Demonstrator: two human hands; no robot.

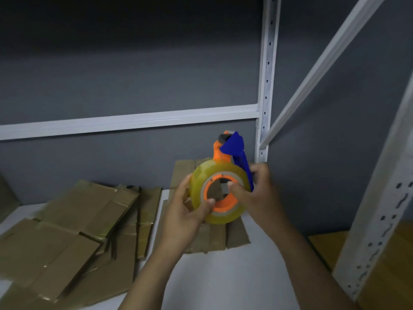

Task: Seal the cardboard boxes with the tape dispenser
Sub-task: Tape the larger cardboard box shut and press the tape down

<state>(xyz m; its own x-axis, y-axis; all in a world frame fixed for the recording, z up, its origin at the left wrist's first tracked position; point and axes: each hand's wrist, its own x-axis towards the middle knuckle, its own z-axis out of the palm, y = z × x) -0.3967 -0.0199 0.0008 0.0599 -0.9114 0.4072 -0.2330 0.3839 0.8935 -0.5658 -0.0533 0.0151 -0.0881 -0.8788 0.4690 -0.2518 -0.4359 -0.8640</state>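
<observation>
Well, a white metal rack rises behind the grip, its shelf below it. Flattened cardboard boxes lie stacked left of the grip, another sheet just beneath. Both hands hold the tape dispenser up: the left hand clasps the left edge of the tape roll, the right hand grips the right side, thumb inside the hub.

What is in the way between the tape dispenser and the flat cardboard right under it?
Nothing visible. The left hand and right hand both hold the tape dispenser. The flattened cardboard lies on the white shelf just below it, with only open space between them. The hands hide part of that cardboard.
</observation>
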